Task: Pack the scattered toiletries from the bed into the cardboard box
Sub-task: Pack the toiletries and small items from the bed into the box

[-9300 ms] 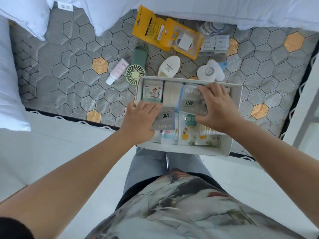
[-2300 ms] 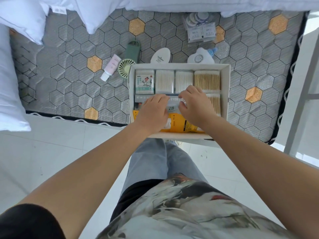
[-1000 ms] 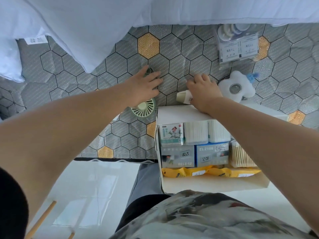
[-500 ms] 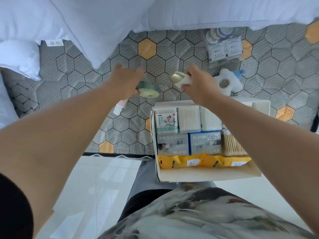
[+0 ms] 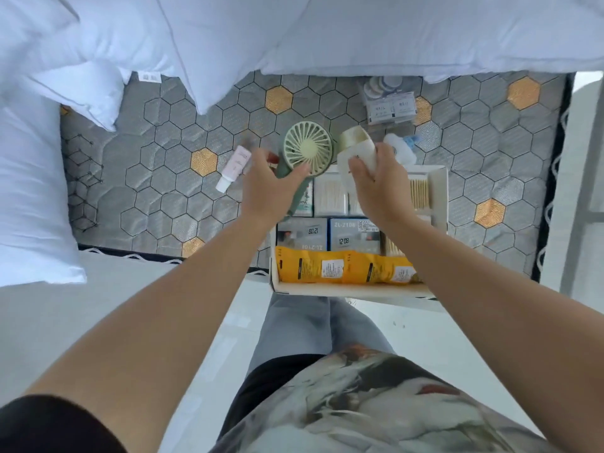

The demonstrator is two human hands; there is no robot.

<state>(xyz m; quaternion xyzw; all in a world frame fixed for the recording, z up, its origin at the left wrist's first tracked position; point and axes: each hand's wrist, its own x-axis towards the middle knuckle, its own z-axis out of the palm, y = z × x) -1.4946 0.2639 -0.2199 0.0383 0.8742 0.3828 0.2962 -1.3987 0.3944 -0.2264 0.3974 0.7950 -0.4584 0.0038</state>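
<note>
The white cardboard box (image 5: 439,197) rests on the bed's near edge, holding cotton swab packs, two clock boxes (image 5: 354,235) and yellow packets (image 5: 340,268). My left hand (image 5: 269,188) grips a green handheld fan (image 5: 307,148) by its handle, over the box's far left corner. My right hand (image 5: 372,181) holds a cream bottle with a gold cap (image 5: 354,147) above the box's far side. On the mattress lie a pink tube (image 5: 233,168), a white and blue item (image 5: 402,150) and a clear nail kit pack (image 5: 389,104).
White pillows (image 5: 81,89) and a duvet (image 5: 392,34) cover the far and left parts of the hexagon-patterned mattress (image 5: 157,197). White tiled floor (image 5: 81,308) lies below the bed's edge. My legs stand right under the box.
Both hands have lifted their items off the mattress and drawn them back toward the box. The fan's face is now turned up toward the camera.
</note>
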